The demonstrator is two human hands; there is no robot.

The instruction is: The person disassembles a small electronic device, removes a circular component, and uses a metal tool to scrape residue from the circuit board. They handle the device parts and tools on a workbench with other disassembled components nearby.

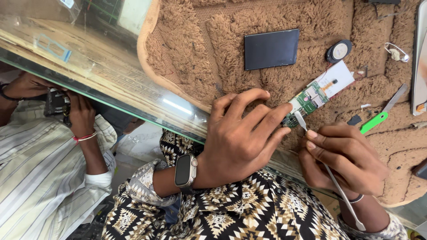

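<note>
My left hand (pixel 242 135), with a dark watch on its wrist, rests on the brown shaggy mat (pixel 187 49) and presses its fingertips on the lower end of a green circuit board (pixel 309 101) with a white part at its top. My right hand (pixel 344 162) grips a thin metal pry tool (pixel 331 175) like a pen. The tool's flat tip touches the board's lower edge, right beside my left fingertips.
On the mat lie a dark flat rectangular panel (pixel 271 49), a small round speaker (pixel 339 50), a green-handled tool (pixel 376 121) and a metal clip (pixel 396 52). A glass counter edge (pixel 89 84) runs at the left. Another person in a striped shirt (pixel 40 169) holds a dark object there.
</note>
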